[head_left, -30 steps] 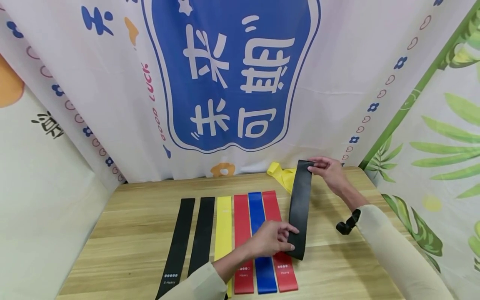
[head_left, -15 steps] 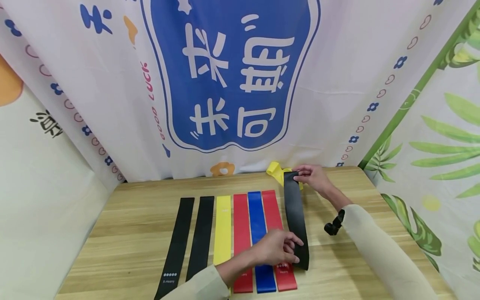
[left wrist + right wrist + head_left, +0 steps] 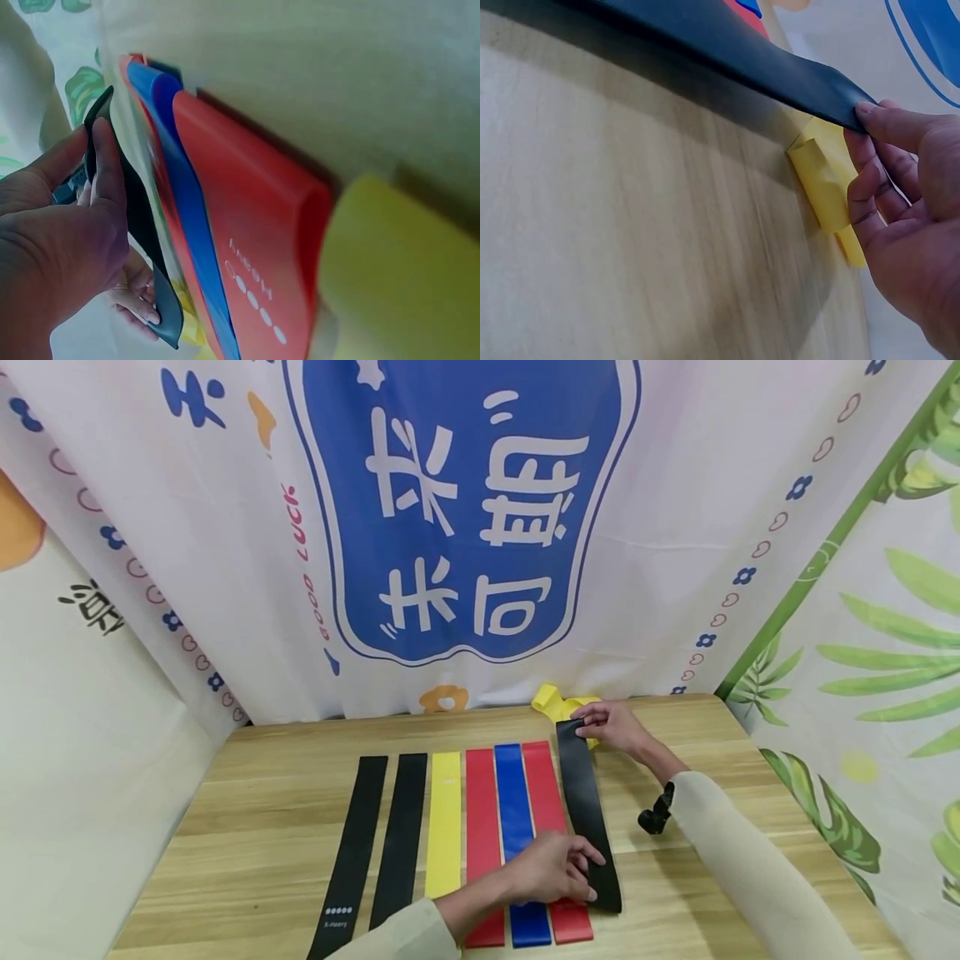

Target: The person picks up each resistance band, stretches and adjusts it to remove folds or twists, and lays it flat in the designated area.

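Observation:
A black resistance band (image 3: 587, 793) is stretched lengthwise between both hands at the right end of a row of bands. Its near end is pinched by my left hand (image 3: 553, 867), above the neighbouring red band (image 3: 543, 785). My right hand (image 3: 617, 728) pinches the far end between thumb and fingers. In the right wrist view the held band (image 3: 772, 71) is raised off the table, casting a shadow. Leftward from that red band lie a blue band (image 3: 513, 793), another red band (image 3: 482, 810), a yellow band (image 3: 446, 818) and two black bands (image 3: 402, 827), partly covered by my left arm.
Loose yellow bands (image 3: 551, 702) lie crumpled at the table's back edge, just behind my right hand. The wooden table (image 3: 247, 810) backs onto a printed curtain (image 3: 637, 610). A black strap (image 3: 656, 810) hangs at my right wrist.
Both hands have brought the black band nearer to me and lower. Its far end has swung left, so it now lies roughly alongside the right-hand red band. The row has stayed put.

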`<action>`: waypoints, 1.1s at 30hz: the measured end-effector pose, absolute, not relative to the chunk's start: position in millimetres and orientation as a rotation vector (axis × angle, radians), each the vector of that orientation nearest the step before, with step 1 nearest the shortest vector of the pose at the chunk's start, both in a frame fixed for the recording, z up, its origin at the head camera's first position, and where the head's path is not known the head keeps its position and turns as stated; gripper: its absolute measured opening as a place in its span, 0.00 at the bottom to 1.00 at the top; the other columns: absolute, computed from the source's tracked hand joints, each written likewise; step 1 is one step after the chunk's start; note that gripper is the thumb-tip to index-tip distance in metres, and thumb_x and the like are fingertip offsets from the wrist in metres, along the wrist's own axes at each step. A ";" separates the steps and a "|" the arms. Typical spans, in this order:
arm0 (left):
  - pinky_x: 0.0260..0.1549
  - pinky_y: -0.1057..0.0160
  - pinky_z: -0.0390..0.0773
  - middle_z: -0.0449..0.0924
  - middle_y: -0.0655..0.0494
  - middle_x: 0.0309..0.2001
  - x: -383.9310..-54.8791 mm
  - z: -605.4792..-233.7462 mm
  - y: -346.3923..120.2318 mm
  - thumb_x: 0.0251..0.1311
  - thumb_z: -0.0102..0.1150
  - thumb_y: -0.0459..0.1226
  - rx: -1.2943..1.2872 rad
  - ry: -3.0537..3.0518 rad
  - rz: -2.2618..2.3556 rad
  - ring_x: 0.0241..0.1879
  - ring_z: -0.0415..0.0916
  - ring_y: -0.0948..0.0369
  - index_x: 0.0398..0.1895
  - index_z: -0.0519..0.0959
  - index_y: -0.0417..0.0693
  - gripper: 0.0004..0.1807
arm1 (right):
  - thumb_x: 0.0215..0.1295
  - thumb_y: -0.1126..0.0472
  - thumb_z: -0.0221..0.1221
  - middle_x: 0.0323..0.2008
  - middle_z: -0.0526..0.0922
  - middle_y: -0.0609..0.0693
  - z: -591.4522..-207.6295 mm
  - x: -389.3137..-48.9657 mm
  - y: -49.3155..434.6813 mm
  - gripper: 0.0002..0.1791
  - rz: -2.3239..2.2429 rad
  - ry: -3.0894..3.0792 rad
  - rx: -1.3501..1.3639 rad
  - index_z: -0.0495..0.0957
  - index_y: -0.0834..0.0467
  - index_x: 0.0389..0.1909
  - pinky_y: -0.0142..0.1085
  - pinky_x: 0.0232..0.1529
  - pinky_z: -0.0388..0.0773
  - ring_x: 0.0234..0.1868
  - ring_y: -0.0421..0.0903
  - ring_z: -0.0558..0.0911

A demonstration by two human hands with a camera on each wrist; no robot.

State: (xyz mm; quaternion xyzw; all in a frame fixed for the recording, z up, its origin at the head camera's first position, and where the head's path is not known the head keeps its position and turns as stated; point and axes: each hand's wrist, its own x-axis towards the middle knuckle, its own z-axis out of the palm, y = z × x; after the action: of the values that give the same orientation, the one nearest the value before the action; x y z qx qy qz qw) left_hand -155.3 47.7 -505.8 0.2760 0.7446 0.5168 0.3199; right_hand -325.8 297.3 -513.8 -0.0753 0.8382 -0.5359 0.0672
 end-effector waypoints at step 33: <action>0.32 0.73 0.81 0.81 0.61 0.27 -140.5 -517.8 53.9 0.57 0.77 0.26 0.694 1.928 1.325 0.27 0.80 0.71 0.50 0.86 0.41 0.17 | 0.62 0.69 0.74 0.34 0.87 0.49 -534.3 -333.5 286.4 0.11 -1.304 2.696 -0.349 0.89 0.61 0.46 0.35 0.39 0.79 0.35 0.44 0.81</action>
State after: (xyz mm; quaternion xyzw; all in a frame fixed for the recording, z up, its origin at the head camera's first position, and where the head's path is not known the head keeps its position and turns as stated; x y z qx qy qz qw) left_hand -140.5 53.9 -517.8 0.2669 0.7421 0.5100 0.3436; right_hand -333.5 286.4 -534.3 -0.1156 0.8924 -0.4315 0.0632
